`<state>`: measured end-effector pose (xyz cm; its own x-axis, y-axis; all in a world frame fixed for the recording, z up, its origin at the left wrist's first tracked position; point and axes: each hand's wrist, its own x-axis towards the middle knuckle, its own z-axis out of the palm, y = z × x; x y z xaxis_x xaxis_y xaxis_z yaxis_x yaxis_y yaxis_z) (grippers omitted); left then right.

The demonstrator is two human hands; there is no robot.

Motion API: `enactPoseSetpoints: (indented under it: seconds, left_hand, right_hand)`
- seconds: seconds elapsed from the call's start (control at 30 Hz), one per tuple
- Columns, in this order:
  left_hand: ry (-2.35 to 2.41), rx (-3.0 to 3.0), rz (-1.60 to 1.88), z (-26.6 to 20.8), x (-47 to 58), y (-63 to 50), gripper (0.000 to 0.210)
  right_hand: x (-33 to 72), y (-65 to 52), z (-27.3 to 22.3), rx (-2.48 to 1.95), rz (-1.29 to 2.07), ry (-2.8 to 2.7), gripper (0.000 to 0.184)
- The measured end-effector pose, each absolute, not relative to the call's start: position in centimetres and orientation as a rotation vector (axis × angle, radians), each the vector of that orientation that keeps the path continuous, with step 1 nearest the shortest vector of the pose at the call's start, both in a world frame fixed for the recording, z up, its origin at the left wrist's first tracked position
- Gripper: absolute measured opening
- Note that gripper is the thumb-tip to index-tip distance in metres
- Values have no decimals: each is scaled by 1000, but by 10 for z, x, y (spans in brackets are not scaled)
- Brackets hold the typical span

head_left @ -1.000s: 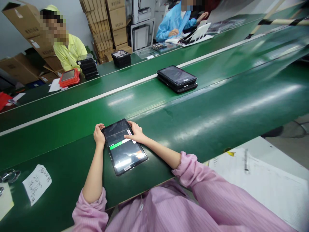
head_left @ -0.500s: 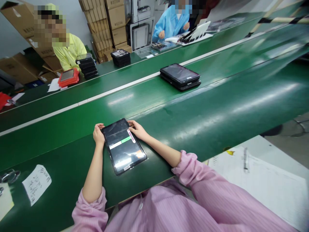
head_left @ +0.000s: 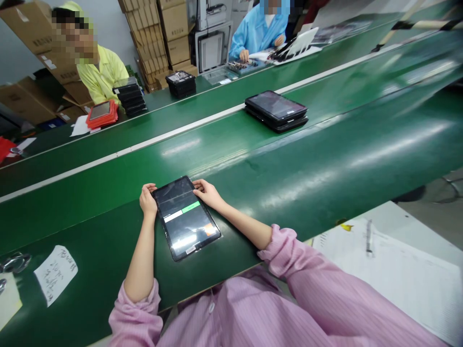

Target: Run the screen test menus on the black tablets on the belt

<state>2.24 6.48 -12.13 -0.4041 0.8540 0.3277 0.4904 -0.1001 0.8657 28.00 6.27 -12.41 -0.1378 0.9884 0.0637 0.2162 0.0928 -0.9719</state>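
A black tablet (head_left: 184,229) lies screen up on the green bench, its far end turned a little to the left. White and green bars show on its lit screen, with an orange patch near the lower right. My left hand (head_left: 148,200) is closed round the tablet's far left edge. On the opposite edge, near the far right corner, my right hand (head_left: 208,193) grips it with the thumb resting over the border. The fingertips under both edges are partly hidden.
Beyond, a stack of tablets (head_left: 277,111) sits on the green conveyor belt (head_left: 202,142). Handwritten paper (head_left: 57,274) lies left; printed sheets and a pen (head_left: 369,237) lie right. Two co-workers sit across the line near stacked black trays (head_left: 181,83) and red-cased items (head_left: 102,114).
The pink pop-up bar on the tablet's screen has vanished. The stack of tablets has shifted right and slightly away along the belt. Both my hands stay in place.
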Motion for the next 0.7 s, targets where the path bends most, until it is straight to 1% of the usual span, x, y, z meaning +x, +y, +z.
enactPoseSetpoints:
  seconds: [0.1,0.17,0.3,0.53,0.7]
  left_hand:
    - [1841,1471,1506,-121,23,65,59]
    - [1844,1468,1506,-121,23,65,59]
    - [1848,1464,1500,-121,23,65,60]
    - [1853,1468,1501,-120,23,64,57]
    - [1849,1477,1497,-121,22,64,53]
  right_hand:
    - [280,61,-121,-1283,1125,-1504,21]
    - [281,61,-119,-1270,1141,-1503,18]
    - [282,61,-116,-1266,1175,-1520,18]
    - [279,53,-106,-1416,948,-1772,17]
    - [280,53,-101,-1454,937,-1854,17]
